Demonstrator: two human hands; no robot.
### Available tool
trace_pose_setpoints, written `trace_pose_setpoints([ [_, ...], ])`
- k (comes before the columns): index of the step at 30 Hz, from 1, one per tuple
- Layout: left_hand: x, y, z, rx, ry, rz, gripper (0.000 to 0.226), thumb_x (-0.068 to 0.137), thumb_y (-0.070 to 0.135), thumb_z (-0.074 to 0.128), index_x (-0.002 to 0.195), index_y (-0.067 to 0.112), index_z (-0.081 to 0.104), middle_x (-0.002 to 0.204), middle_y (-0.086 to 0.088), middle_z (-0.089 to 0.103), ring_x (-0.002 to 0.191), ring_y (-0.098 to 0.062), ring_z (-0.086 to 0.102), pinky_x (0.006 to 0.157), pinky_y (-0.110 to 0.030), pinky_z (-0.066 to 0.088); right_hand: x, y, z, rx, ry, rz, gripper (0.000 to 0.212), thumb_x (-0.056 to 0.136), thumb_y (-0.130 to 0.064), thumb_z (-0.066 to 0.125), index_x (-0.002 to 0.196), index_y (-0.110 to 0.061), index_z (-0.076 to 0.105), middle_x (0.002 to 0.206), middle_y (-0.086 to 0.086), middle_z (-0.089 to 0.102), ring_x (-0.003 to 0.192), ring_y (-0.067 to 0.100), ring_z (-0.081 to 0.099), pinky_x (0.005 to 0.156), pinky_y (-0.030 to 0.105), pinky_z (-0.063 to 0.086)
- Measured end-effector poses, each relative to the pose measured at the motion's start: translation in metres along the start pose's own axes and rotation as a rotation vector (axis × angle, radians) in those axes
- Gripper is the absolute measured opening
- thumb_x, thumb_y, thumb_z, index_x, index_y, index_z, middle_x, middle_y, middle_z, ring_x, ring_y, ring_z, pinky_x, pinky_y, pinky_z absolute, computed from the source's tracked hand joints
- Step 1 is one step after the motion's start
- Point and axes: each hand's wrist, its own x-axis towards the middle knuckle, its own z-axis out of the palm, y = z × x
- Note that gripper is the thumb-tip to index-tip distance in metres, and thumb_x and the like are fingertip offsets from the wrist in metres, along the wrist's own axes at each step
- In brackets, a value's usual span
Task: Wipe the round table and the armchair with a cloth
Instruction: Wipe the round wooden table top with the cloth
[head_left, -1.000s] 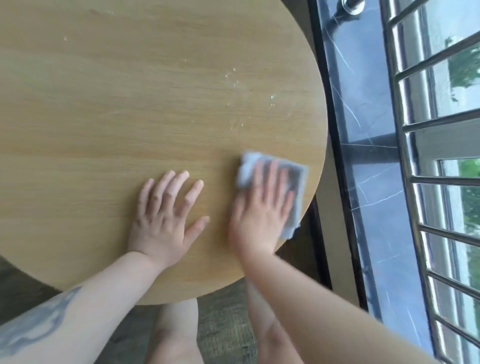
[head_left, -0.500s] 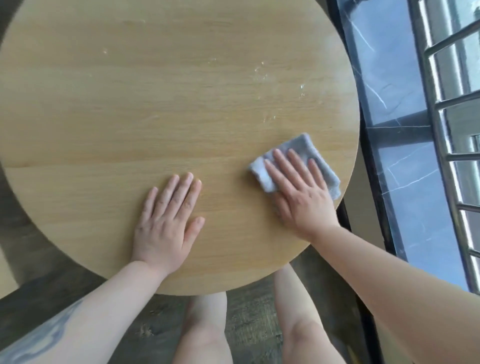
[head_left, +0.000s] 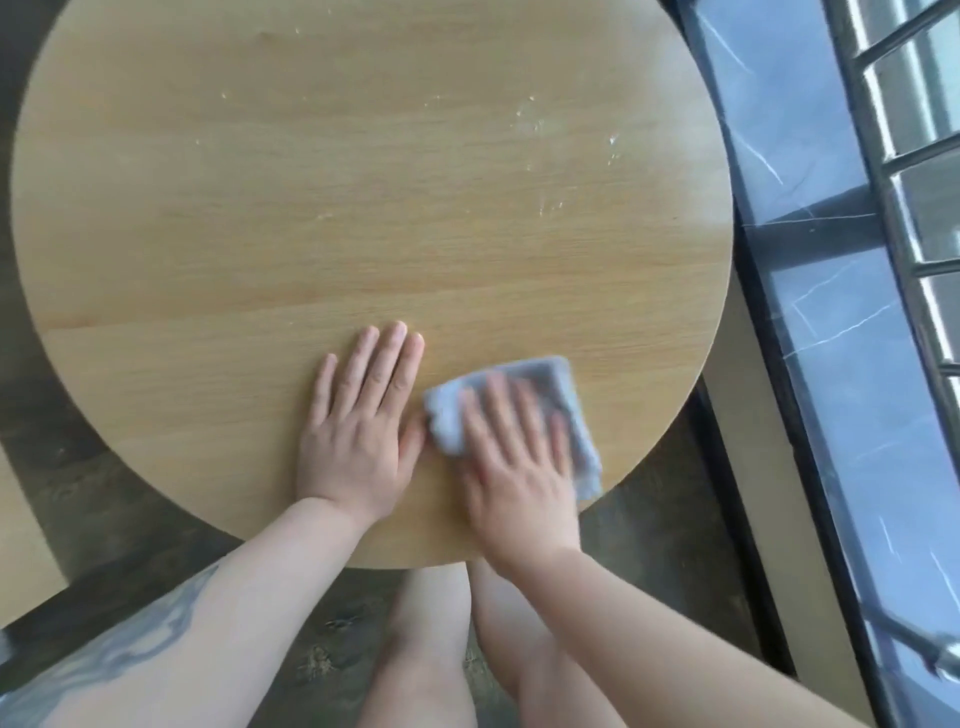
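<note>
A round wooden table (head_left: 311, 218) fills most of the head view. Pale smears and specks (head_left: 535, 124) mark its far right part. A folded grey cloth (head_left: 561, 384) lies near the table's front right edge. My right hand (head_left: 514, 467) presses flat on the cloth with straight fingers, blurred by motion. My left hand (head_left: 358, 426) rests flat on the wood just left of the cloth, its thumb almost touching it. No armchair is in view.
A dark marble sill (head_left: 852, 312) runs along the right, with metal window bars (head_left: 924, 171) beyond it. Dark floor (head_left: 104, 519) surrounds the table, and my bare knees (head_left: 431, 649) are under its front edge.
My right hand has slid the cloth left and toward me, close to my left hand. The view has shifted so the table sits further right and lower.
</note>
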Motion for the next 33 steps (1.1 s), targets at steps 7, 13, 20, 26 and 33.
trace_pose_setpoints([
  [7, -0.023, -0.003, 0.007, -0.012, 0.039, -0.316, 0.067, 0.098, 0.051, 0.023, 0.157, 0.021, 0.011, 0.163, 0.001, 0.006, 0.15, -0.022, 0.005, 0.119, -0.041, -0.005, -0.012, 0.042, -0.008, 0.015, 0.076, 0.339, 0.062, 0.095, -0.035, 0.032, 0.153, -0.03, 0.01, 0.161, -0.007, 0.005, 0.148, 0.012, -0.005, 0.119, 0.043, 0.0],
  [13, -0.062, -0.03, 0.006, -0.021, -0.004, -0.329, 0.066, 0.099, 0.051, 0.014, 0.156, 0.022, 0.0, 0.163, 0.004, -0.002, 0.15, -0.014, -0.007, 0.12, -0.037, -0.007, -0.006, 0.038, -0.001, -0.103, -0.013, -0.409, 0.057, 0.096, -0.037, 0.038, 0.151, -0.029, 0.027, 0.158, -0.006, 0.024, 0.147, 0.016, 0.016, 0.119, 0.042, 0.01],
  [20, -0.065, -0.029, 0.011, -0.003, 0.02, -0.348, 0.066, 0.099, 0.049, 0.015, 0.157, 0.019, 0.007, 0.164, 0.0, 0.004, 0.151, -0.022, 0.004, 0.119, -0.045, 0.003, -0.029, -0.014, 0.021, -0.048, -0.102, -0.579, 0.063, 0.091, -0.032, 0.043, 0.151, -0.029, 0.026, 0.159, -0.005, 0.022, 0.147, 0.019, 0.013, 0.119, 0.04, 0.0],
  [26, -0.063, -0.028, 0.013, -0.012, 0.076, -0.349, 0.063, 0.1, 0.046, 0.018, 0.156, 0.018, 0.013, 0.164, -0.002, 0.012, 0.15, -0.024, 0.011, 0.119, -0.045, 0.006, -0.023, 0.008, 0.014, 0.024, 0.189, 0.34, 0.058, 0.095, -0.037, 0.035, 0.151, -0.03, 0.024, 0.159, -0.004, 0.021, 0.147, 0.017, 0.011, 0.118, 0.042, 0.006],
  [33, -0.075, -0.034, 0.02, 0.008, 0.088, -0.311, 0.063, 0.098, 0.037, 0.026, 0.156, 0.016, 0.017, 0.163, -0.004, 0.016, 0.149, -0.024, 0.014, 0.118, -0.045, 0.009, -0.001, -0.013, 0.022, -0.144, 0.03, -0.408, 0.054, 0.098, -0.036, 0.043, 0.15, -0.03, 0.03, 0.157, -0.007, 0.023, 0.146, 0.015, 0.019, 0.12, 0.041, 0.011],
])
